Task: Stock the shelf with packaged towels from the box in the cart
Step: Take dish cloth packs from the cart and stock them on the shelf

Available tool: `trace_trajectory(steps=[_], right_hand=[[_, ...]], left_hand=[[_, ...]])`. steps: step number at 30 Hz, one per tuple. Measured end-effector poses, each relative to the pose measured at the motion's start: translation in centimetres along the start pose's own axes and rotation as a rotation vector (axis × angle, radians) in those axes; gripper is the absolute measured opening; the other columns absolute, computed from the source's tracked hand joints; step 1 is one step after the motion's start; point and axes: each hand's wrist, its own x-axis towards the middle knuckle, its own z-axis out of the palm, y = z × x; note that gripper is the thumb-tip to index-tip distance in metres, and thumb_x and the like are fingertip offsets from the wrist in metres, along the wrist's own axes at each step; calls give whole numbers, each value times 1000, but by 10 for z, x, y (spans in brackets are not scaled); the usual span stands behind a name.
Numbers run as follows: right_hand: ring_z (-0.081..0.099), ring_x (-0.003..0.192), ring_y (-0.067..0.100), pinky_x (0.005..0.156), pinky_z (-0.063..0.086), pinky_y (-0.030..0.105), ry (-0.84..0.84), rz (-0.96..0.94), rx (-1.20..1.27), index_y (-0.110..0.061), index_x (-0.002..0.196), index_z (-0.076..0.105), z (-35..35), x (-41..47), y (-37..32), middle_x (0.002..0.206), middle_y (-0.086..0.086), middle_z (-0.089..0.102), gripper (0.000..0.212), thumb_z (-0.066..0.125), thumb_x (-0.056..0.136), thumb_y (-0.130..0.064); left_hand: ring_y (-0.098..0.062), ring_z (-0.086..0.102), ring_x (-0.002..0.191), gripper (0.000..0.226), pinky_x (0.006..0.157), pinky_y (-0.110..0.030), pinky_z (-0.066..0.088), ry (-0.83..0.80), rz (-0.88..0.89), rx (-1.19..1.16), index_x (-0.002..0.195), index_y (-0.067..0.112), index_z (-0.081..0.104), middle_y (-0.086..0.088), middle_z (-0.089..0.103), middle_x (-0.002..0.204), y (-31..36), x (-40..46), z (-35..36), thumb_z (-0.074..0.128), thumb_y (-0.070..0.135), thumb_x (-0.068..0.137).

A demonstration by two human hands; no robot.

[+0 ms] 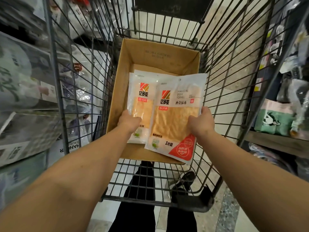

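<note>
Reaching down into the wire cart (222, 91), we are holding a packaged towel in each of our hands over the open cardboard box (150, 52). Our right hand (201, 123) is gripping the nearer towel pack (175, 118) at its right edge, fingers curled under it and the thumb lying along the side; this pack is tilting slightly and overhanging the box's near right edge. Our left hand (129, 120) is pinching the second towel pack (140, 97) low on its left side, its fingers hidden behind the plastic. The right pack is overlapping the left one's right edge. Behind the second pack, the top edge of another white pack is peeking out, though we cannot tell how many are lying there. Both visible packs are showing an orange cloth behind clear film, a red and yellow logo, and the words "MAGICAL DISH TOWEL" on the nearer one. The box is sitting at the cart's far end, its bare bottom showing beyond the packs. Shelves with packaged goods (25, 84) are flanking the cart on both sides, and our dark trouser legs (142, 190) are showing through the cart's mesh.
</note>
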Motion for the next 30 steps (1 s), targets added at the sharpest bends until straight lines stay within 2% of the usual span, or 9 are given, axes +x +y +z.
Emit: trace_trajectory(steps=[4, 7, 11, 14, 17, 19, 24, 28, 30], right_hand=[[59, 84, 24, 75, 54, 37, -13, 42, 19, -22, 103, 49, -2, -6, -1, 82, -7, 55, 19, 49, 92, -7], [59, 81, 23, 66, 51, 32, -39, 71, -12, -14, 106, 53, -9, -11, -6, 87, 0, 58, 17, 52, 91, -7], [68, 84, 32, 74, 61, 43, -113, 118, 8, -9, 106, 62, -24, -20, -14, 99, 12, 68, 18, 57, 89, -8], [67, 74, 30, 62, 60, 39, -160, 98, 39, -13, 88, 55, -36, -31, -20, 90, 13, 66, 19, 48, 92, 4], [69, 73, 29, 53, 59, 34, -201, 61, 79, -9, 100, 59, -47, -46, -23, 93, 14, 70, 24, 44, 92, 7], [72, 76, 30, 61, 62, 39, -248, 34, 155, -6, 108, 63, -56, -58, -26, 93, 13, 73, 24, 47, 94, 5], [70, 58, 15, 48, 56, 25, -277, -93, 369, -13, 88, 67, -91, -93, -37, 68, 1, 73, 33, 44, 92, 11], [68, 60, 15, 53, 58, 26, -181, -161, 473, -11, 95, 68, -129, -116, -43, 76, 4, 71, 30, 45, 92, 9], [65, 63, 16, 55, 53, 27, -117, -182, 498, -14, 92, 65, -152, -128, -44, 76, 3, 68, 29, 46, 93, 7]], left_hand=[[-31, 61, 115, 75, 97, -49, 52, 91, 8, -76, 151, 18, 31, -5, 57, 135, 5, -6, -5, 70, 32, 89], [-25, 62, 103, 50, 85, -41, 53, 44, 24, -78, 143, 16, 45, -5, 61, 128, 11, -12, -8, 62, 26, 97], [-26, 67, 89, 8, 75, -41, 56, -42, -2, -35, 103, 14, 62, -12, 69, 109, 18, -21, -17, 60, 10, 97], [-27, 65, 86, 8, 72, -41, 53, -79, -8, -41, 96, 12, 61, -8, 67, 95, 28, -37, -25, 61, 4, 95], [-27, 63, 89, 17, 81, -47, 56, -25, 12, -47, 84, 15, 56, -9, 65, 92, 38, -53, -34, 60, 0, 93], [-32, 63, 97, 14, 90, -50, 55, 3, 55, -41, 93, 10, 60, -12, 66, 100, 45, -64, -42, 59, -4, 90], [-23, 63, 80, 16, 57, -30, 48, -21, 156, -30, 103, 3, 63, -14, 67, 102, 76, -96, -54, 57, -6, 91], [-25, 67, 91, 24, 74, -38, 55, -56, 241, -176, 114, 7, 62, -12, 69, 108, 104, -132, -55, 66, 8, 91], [-22, 69, 85, 13, 66, -37, 55, -109, 314, -243, 104, 10, 64, -8, 71, 99, 118, -156, -52, 68, 11, 92]])
